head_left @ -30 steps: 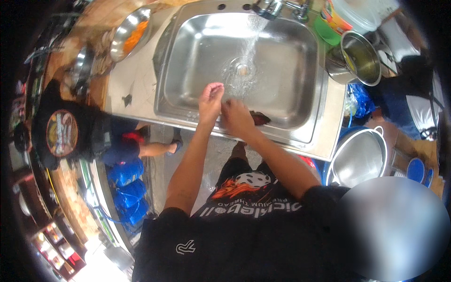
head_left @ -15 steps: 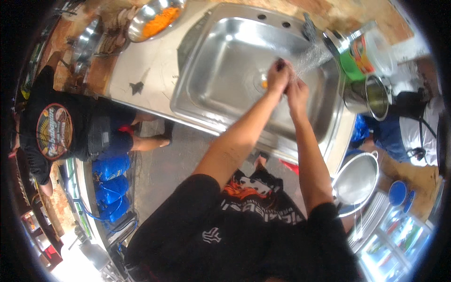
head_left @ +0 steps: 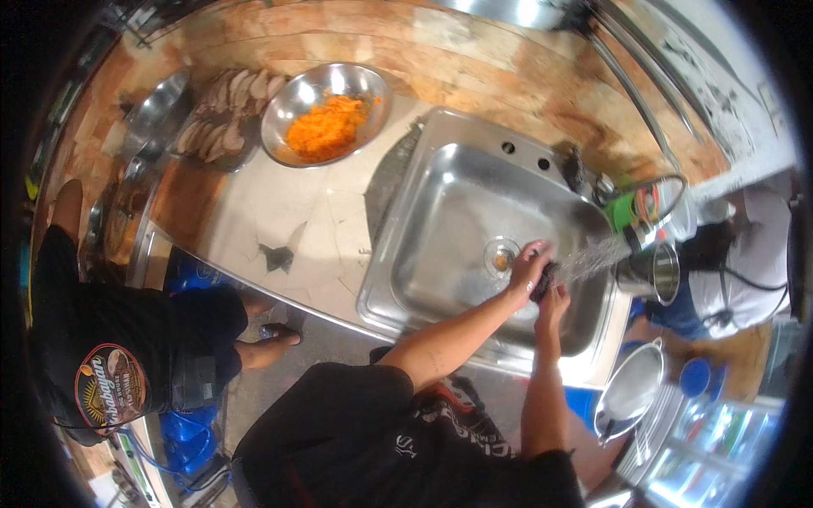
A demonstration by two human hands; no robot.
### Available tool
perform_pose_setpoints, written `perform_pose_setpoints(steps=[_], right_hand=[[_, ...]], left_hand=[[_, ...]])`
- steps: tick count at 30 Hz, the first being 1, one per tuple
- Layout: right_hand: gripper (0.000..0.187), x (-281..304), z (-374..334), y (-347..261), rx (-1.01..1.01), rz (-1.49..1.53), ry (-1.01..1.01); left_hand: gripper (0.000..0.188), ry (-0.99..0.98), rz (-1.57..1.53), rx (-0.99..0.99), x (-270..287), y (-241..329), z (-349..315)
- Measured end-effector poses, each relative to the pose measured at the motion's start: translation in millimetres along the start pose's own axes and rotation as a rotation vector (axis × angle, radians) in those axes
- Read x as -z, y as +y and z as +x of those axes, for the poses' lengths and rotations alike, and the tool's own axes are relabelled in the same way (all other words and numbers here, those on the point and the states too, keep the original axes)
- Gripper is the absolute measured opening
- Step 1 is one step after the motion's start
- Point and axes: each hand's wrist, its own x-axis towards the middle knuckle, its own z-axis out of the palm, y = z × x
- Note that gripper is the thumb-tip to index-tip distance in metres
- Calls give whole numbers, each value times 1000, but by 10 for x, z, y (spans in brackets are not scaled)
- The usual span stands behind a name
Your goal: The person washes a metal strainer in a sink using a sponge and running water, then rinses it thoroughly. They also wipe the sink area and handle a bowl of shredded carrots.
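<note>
Both of my hands are over the stainless steel sink [head_left: 457, 207], closed around a small dark thing [head_left: 542, 284] whose kind I cannot make out. My left hand [head_left: 527, 269] grips it from the upper left. Just below and to the right, my right hand [head_left: 553, 306] has its fingers pressed against it. A fan of water [head_left: 590, 258] sprays from the faucet head [head_left: 639, 236] on the right and hits the dark thing and my fingers. Orange bits lie in the drain [head_left: 501, 257] beside my left hand.
On the counter [head_left: 330, 229] left of the sink stands a steel bowl [head_left: 273, 127] of shredded orange food, near sliced meat [head_left: 222, 127]. A green container [head_left: 622, 209], a steel pot [head_left: 648, 275] and a colander [head_left: 635, 381] are at right. People stand at both sides.
The view has shifted, bringing more of the counter and bowl into sight. My hands still hold the dark thing in the spray, and it shows more plainly between them now.
</note>
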Motion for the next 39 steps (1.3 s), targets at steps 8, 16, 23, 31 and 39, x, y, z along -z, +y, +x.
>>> perform_pose_setpoints(steps=[8,16,23,31,39], right_hand=[[29,32,-399,-675,-250,620,-424],[35,-480,245,-167,-531,249,-240],[33,-659,43,139,83,12,41],[32,-784,-129,115,277,-278,218],[29,-1029,-185,-171,440,-596,-65]], left_hand=[[28,-725,809,-463,269,637,64],[29,-2032,1182,-533,857,-115,259],[22,-1652,523,-1452,973,633,489],[24,-498,596,-941,623,758,-18],[18,154,944,-63,748,-480,745]])
